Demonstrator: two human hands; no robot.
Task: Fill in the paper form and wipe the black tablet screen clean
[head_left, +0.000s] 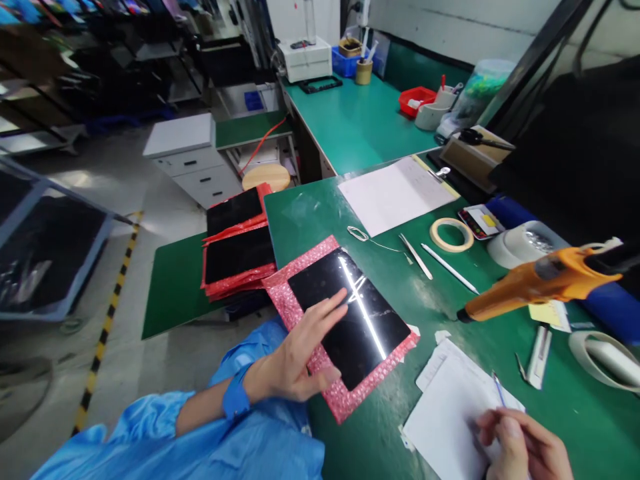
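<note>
A glossy black panel (360, 320) lies on a pink bubble-wrap sheet (345, 400) near the front left edge of the green table (425, 293). My left hand (300, 357) rests on the panel's left side, fingers stretched flat across the glass and the thumb on the wrap. My right hand (523, 447), at the bottom right, is closed round a thin pen (499, 389) whose tip stands over a white paper sheet (450, 413).
An orange heat gun (540, 283) lies to the right. Tweezers (416, 256), a white stylus (450, 269), a tape roll (451, 235) and a clipboard with paper (395, 193) lie behind. Stacked black panels in red wrap (237, 250) sit left of the table.
</note>
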